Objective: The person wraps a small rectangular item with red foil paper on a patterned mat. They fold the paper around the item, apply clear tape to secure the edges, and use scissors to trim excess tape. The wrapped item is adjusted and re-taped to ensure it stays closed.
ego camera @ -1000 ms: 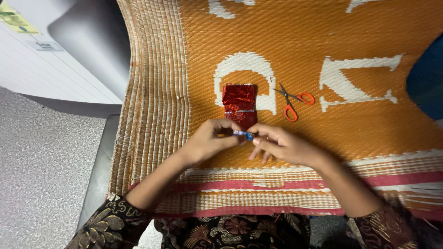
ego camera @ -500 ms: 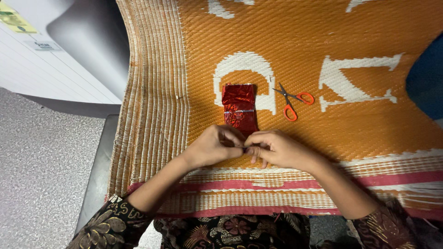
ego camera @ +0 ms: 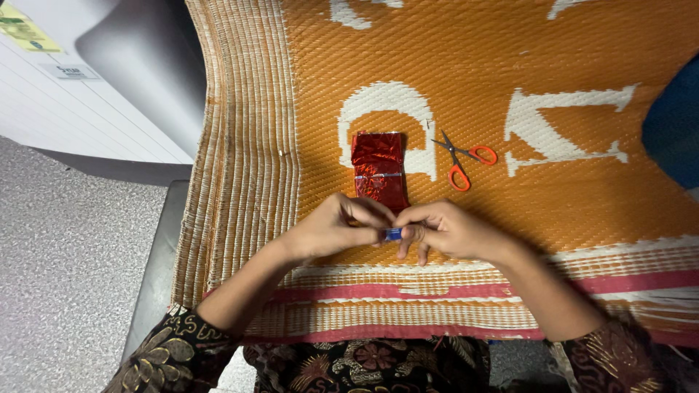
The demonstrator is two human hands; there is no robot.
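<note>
My left hand [ego camera: 331, 227] and my right hand [ego camera: 444, 229] meet over the orange woven mat [ego camera: 553, 80]. Between their fingertips they pinch a small blue object [ego camera: 393, 234], mostly hidden by the fingers. Just beyond the hands lies a shiny red foil-wrapped packet [ego camera: 378, 169], flat on the mat with a thin silver strip across its middle. The hands do not touch it.
Small scissors with orange handles [ego camera: 460, 160] lie open on the mat to the right of the red packet. A white and grey appliance [ego camera: 95, 80] stands at the upper left. A speckled grey floor [ego camera: 65, 276] lies left of the mat. A dark blue thing [ego camera: 673, 124] sits at the right edge.
The hands stayed together just below the red packet. The small blue object was hidden by the fingers half a second ago and shows again between the fingertips now.
</note>
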